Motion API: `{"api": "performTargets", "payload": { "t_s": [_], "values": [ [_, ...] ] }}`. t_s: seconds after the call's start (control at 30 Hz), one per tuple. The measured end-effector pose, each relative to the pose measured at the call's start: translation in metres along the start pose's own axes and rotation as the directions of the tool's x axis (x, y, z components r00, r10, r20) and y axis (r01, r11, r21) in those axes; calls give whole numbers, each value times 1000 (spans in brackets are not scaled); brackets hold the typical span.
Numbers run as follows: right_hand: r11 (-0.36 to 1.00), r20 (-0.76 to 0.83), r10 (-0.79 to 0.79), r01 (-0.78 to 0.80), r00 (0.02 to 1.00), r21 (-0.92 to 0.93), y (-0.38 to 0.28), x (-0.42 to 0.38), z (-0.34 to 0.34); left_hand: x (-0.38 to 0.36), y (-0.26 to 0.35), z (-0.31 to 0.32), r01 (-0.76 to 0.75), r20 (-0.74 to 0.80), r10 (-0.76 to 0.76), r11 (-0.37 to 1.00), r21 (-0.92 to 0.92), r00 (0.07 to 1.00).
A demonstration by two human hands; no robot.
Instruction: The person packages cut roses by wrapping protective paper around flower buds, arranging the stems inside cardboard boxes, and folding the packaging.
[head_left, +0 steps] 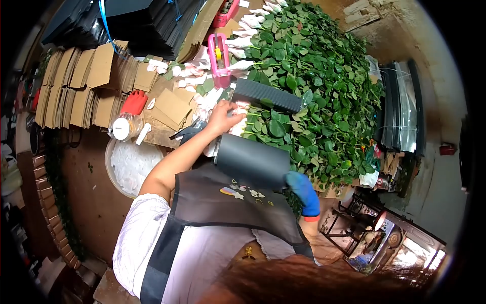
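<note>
My left hand (225, 117), bare, reaches across to the pale wrapped rose heads (244, 108) at the table's near side. Its thumb and fingers are apart, fingertips right at those heads. In a blue glove with an orange cuff, my right hand (302, 194) grips the lower right corner of a dark grey sheet (253, 159). That sheet curves in front of my apron, and something pale shows at its left end. Beyond my left fingers, a dark ribbed strip (268, 95) lies over the leafy stems (314, 66).
A pink tape dispenser (219, 63) stands behind my left hand. Cardboard pieces (172, 109), a red glove (134, 103) and a lidded jar (123, 127) are left. Below them stands a tub of white scraps (132, 167). Dark sheets (402, 109) stack at right.
</note>
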State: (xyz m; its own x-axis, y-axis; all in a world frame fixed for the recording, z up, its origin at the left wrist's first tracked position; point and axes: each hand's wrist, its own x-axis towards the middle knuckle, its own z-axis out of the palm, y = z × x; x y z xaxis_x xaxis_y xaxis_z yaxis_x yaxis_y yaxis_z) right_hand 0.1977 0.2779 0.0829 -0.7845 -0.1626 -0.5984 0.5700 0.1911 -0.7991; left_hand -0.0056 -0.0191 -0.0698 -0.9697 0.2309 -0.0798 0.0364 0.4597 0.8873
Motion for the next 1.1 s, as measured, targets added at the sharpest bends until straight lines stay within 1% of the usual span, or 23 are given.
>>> {"api": "performTargets", "payload": {
  "t_s": [0.07, 0.1, 0.13, 0.2, 0.23, 0.27, 0.33, 0.37, 0.4, 0.47, 0.53, 0.57, 0.6, 0.63, 0.67, 0.73, 0.8, 0.87, 0.9, 1.0, 1.03, 1.07, 1.1],
  "values": [
    [892, 69, -79, 40, 994, 451, -34, -5, -2, -1, 3, -1, 3, 5, -3, 999, -42, 1000],
    [730, 55, -288, 182, 956, 659, -31, 6, 6, -1, 0, 1, -5, 1, 5, 997, -78, 1000],
    [656, -44, -350, 278, 936, 702, -56, 13, 21, -1, -7, 5, -13, -3, 12, 993, -114, 1000],
    [891, -99, -156, 183, 983, 414, -59, 66, 15, 7, -31, 15, -21, 21, 26, 981, -194, 999],
    [922, -104, -383, 387, 918, 24, -68, 78, 19, 12, -43, 21, -24, 33, 33, 972, -234, 999],
    [765, -20, -578, 533, 816, -362, -77, 90, 24, 11, -40, 15, -39, 52, 54, 966, -255, 997],
    [415, 58, -620, 390, 783, -822, -67, 130, 24, 7, -19, -12, -95, 166, 131, 973, -209, 977],
    [357, 6, -552, 242, 834, -902, -64, 143, 27, 14, -24, -28, -100, 315, 195, 950, -296, 929],
    [356, -18, -509, 191, 861, -915, -66, 145, 30, 12, -13, -39, -124, 250, 190, 958, -257, 950],
    [340, -65, -422, 92, 904, -936, -73, 151, 31, 1, 17, -64, -181, 72, 166, 919, 350, 983],
    [319, -68, -393, 66, 917, -945, -75, 152, 34, -14, 50, -67, -510, 22, 528, 809, 290, 849],
    [313, -65, -391, 66, 918, -947, -73, 155, 34, -13, 60, -64, -643, 177, 619, 724, 249, 765],
    [303, -56, -387, 69, 920, -951, -72, 155, 33, -6, 63, -54, -705, 382, 601, 662, 256, 702],
    [273, -28, -389, 86, 921, -958, -73, 155, 33, -1, 72, -44, -791, 312, 727, 571, 220, 611],
    [236, -2, -385, 96, 923, -967, -76, 155, 32, 2, 72, -37, -749, 419, 634, 625, 218, 650],
    [158, 49, -380, 117, 924, -981, -87, 150, 29, -1, 60, -18, -795, 418, 677, 493, 354, 606],
    [69, 165, -258, 189, 952, -980, -98, 152, 28, 0, 54, -14, -775, 450, 631, 498, 390, 632],
    [29, 270, -107, 275, 957, -961, -86, 169, 36, 0, 52, -13, -772, 451, 627, 509, 380, 635],
    [-83, 272, -166, 262, 948, -962, -83, 177, 50, -2, 52, -11, -764, 464, 607, 514, 391, 646],
    [-171, 367, -75, 350, 927, -921, -106, 192, 58, 2, 52, -12, -744, 425, 612, 576, 338, 667],
    [-164, 361, -105, 342, 927, -925, -127, 189, 78, 1, 48, -10, -740, 406, 622, 606, 292, 670],
    [17, 486, -171, 496, 857, -868, -148, 190, 93, 2, 24, 9, -666, 573, 468, 721, 192, 672],
    [103, 491, -517, 621, 701, -777, -146, 197, 114, 4, 22, 12, -727, 449, 584, 627, 279, 676]
  ]
}}
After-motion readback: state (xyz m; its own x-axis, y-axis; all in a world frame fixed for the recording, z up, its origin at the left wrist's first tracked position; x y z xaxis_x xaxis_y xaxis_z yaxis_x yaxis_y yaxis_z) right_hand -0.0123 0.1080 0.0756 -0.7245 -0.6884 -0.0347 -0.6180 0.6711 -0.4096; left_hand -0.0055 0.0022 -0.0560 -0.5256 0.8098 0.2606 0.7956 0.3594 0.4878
